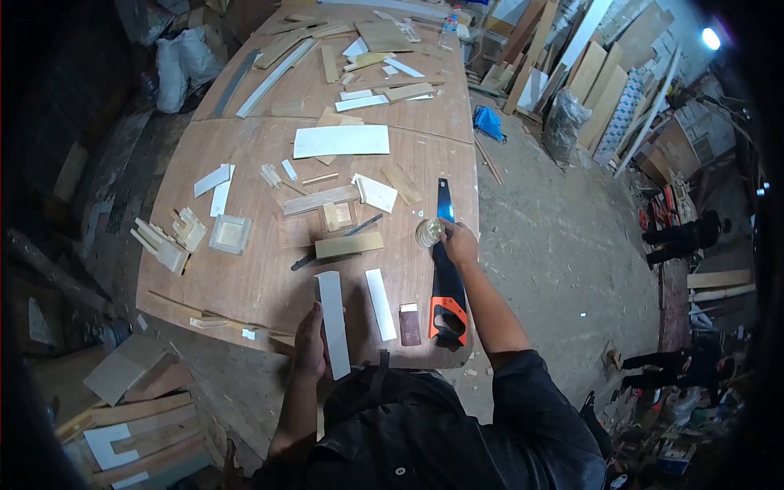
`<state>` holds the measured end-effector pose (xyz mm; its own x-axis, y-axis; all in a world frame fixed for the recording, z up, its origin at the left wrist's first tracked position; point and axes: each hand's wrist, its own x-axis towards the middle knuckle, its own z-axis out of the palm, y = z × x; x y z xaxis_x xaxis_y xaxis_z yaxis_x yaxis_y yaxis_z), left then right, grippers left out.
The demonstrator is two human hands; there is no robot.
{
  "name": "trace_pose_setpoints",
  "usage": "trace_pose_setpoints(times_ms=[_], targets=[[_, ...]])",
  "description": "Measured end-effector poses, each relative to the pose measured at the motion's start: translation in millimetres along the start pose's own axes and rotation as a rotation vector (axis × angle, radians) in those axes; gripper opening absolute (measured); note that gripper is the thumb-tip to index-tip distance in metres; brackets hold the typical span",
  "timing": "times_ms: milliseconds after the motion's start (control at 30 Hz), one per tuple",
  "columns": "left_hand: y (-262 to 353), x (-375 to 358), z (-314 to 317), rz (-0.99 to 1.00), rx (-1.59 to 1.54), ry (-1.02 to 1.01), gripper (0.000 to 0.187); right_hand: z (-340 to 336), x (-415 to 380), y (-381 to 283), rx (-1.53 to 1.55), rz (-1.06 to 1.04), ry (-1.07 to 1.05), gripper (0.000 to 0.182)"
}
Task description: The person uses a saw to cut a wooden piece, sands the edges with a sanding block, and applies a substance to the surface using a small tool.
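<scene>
My left hand (309,345) is closed around a long strip of wood (333,327) with a pale, whitish face, held upright at the table's front edge. My right hand (461,245) reaches forward with fingers closed at the side of a small clear round jar (427,233). Beneath that hand lies a handsaw (444,273) with a black blade and an orange handle. Between my hands, a white strip (380,305) and a dark reddish-brown block (410,324) rest on the table. Farther in, a wooden block (349,245) lies across a thin dark tool (303,262).
The wooden table (261,278) holds a white board (341,141), a square clear container (230,234), joined wood pieces (171,242) and several offcuts. A blue bag (489,122) lies on the floor. Boards lean at the back right; people (682,363) are at the far right.
</scene>
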<state>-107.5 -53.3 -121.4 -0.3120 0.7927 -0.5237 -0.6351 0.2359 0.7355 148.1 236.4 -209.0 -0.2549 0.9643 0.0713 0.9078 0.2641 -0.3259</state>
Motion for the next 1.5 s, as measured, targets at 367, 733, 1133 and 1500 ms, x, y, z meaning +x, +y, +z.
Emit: trace_pose_setpoints(times_ms=[367,733,1133,1500], targets=[[-30,11,46,-0.023,-0.075,0.127,0.052,-15,36,12,-0.002,-0.466,0.034,0.015],[-40,13,85,-0.047,-0.036,0.147,0.053,10,43,22,-0.028,-0.553,0.042,0.013],[-44,22,83,-0.070,0.023,0.173,0.050,12,44,28,-0.001,-0.484,-0.086,0.017],[-50,20,73,0.035,-0.048,0.126,0.048,3,43,21,-0.029,-0.593,-0.169,0.015]])
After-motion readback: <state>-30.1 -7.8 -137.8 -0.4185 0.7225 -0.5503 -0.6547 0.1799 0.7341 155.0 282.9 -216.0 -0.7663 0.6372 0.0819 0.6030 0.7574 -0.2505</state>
